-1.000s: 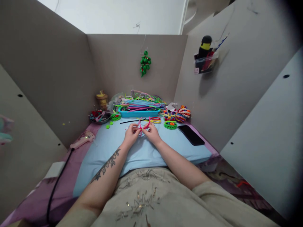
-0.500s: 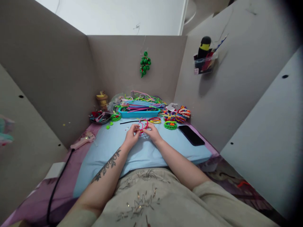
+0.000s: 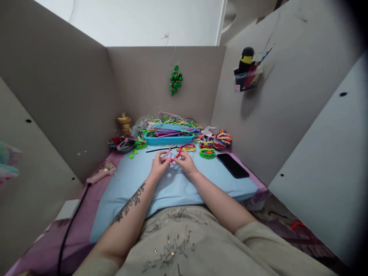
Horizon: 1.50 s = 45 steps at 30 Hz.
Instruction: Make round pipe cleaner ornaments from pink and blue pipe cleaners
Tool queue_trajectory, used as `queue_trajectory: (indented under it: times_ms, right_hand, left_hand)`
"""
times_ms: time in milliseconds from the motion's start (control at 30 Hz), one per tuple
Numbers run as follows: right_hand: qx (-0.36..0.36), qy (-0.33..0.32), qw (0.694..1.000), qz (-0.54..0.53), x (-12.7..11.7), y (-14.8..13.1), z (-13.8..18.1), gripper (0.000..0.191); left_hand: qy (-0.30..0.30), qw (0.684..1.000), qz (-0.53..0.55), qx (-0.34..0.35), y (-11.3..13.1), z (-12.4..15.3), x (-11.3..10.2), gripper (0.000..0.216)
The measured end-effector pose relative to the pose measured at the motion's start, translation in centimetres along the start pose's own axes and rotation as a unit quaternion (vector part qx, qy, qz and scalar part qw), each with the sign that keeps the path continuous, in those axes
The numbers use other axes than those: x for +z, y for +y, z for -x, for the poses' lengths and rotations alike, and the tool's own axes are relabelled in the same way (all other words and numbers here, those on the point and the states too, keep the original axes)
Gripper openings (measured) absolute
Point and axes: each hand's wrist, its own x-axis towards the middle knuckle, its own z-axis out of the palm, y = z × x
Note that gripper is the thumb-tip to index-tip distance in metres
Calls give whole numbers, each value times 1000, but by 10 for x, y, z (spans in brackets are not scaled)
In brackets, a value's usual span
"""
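Over cloth (image 3: 184,191) | L hand (image 3: 160,164), R hand (image 3: 186,161) hold pink stems (image 3: 171,160) | label (image 3: 237,88) illeg.

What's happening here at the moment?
Someone is working with bare hands: the left hand and right hand together hold a small pink fuzzy piece above the light-blue cover. Its exact shape is hard to tell behind the fingers. Beyond the hands, a blue tray is heaped with colorful fuzzy stems. A dark phone lies to the right, and a pink glue gun lies to the left.
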Motion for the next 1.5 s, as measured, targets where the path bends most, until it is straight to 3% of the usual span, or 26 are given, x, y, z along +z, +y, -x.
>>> queue_trajectory:
  times_ms: [233,400,667,800,933,1133,1500]
  right_hand:
    - [-4,37,997,70,1,-3,0,12]
    - [-10,59,993,103,2,-2,0,9]
    - [3,-18,997,68,4,10,-3,12]
    - [-4,6,995,95,5,11,-4,11]
    - [-7,46,994,101,4,12,-6,13]
    - [-18,59,996,65,4,11,-6,17]
    - [4,2,999,38,5,-1,-2,19]
  left_hand:
    - [-22,1000,20,9,-2,0,0,38]
    - [-38,996,-71,45,-2,1,-1,33]
    - [-38,984,-153,84,-8,3,0,35]
    - [49,977,-184,92,-5,3,-1,42]
    - [141,959,-223,105,-1,3,-4,31]
    - [54,968,-222,103,-1,5,2,30]
    - [43,985,-136,92,0,2,2,25]
